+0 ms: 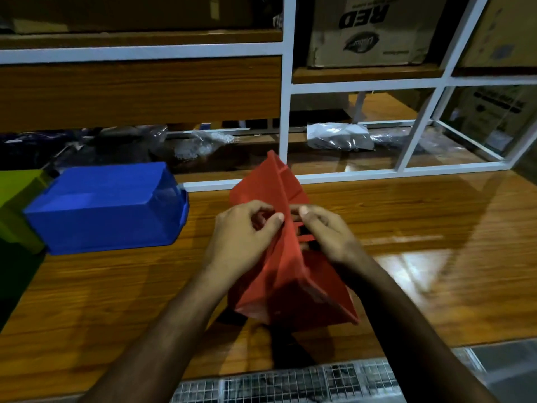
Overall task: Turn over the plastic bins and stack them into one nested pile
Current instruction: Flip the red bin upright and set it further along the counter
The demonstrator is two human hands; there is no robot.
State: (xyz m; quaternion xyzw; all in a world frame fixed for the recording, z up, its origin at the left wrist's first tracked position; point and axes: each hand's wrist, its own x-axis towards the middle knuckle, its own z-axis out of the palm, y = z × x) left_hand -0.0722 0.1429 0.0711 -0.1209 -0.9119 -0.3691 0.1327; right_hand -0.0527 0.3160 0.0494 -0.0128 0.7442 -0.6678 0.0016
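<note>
A red plastic bin (286,274) is tilted on edge above the middle of the wooden table, lifted off its surface. My left hand (241,239) grips its left side with fingers curled over the rim. My right hand (325,231) holds the right side, fingers hooked into the slotted rim. To the left a blue bin (107,207) lies upside down on the table. A green bin (16,205) sits at the far left edge, partly out of view; I cannot tell which way up it is.
The wooden table (406,228) stretches to the right of the bins. A white metal shelf frame (286,91) stands along the back, holding cardboard boxes (374,30) and plastic bags (340,136). A wire grid (290,382) lies below the table's near edge.
</note>
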